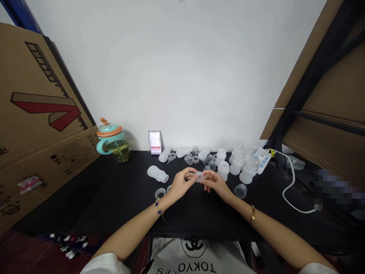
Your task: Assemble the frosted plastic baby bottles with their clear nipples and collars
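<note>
Between the fingertips of both hands is a small translucent bottle collar ring, held just above the black table. My left hand grips its left side with thumb and fingers, and my right hand pinches the right side. Whether a nipple sits inside the ring is too small to tell. A white baby bottle lies on its side beyond my left hand. Another collar ring rests beside my left wrist, with a second ring partly hidden by it. A clear bottle cap lies right of my right hand.
Several assembled bottles stand at the right, near open bottles and loose caps. A power strip with a white cable lies farther right. A glass teapot and a lit phone stand along the wall.
</note>
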Action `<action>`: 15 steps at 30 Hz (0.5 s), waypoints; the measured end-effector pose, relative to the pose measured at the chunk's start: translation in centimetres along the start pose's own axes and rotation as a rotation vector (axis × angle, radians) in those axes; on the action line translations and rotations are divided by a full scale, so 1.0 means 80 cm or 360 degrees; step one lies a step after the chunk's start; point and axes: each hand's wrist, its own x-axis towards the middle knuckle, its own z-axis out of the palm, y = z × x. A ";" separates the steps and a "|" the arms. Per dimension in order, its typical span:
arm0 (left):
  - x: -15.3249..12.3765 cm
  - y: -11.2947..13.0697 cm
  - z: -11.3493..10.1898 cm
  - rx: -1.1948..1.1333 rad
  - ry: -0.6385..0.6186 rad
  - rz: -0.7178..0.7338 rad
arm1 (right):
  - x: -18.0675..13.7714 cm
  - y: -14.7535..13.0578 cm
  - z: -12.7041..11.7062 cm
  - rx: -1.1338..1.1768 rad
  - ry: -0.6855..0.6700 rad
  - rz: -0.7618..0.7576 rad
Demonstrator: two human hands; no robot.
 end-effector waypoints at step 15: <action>0.000 0.002 0.001 -0.0007 -0.0015 -0.0031 | 0.001 0.001 -0.001 -0.0011 0.0014 -0.0016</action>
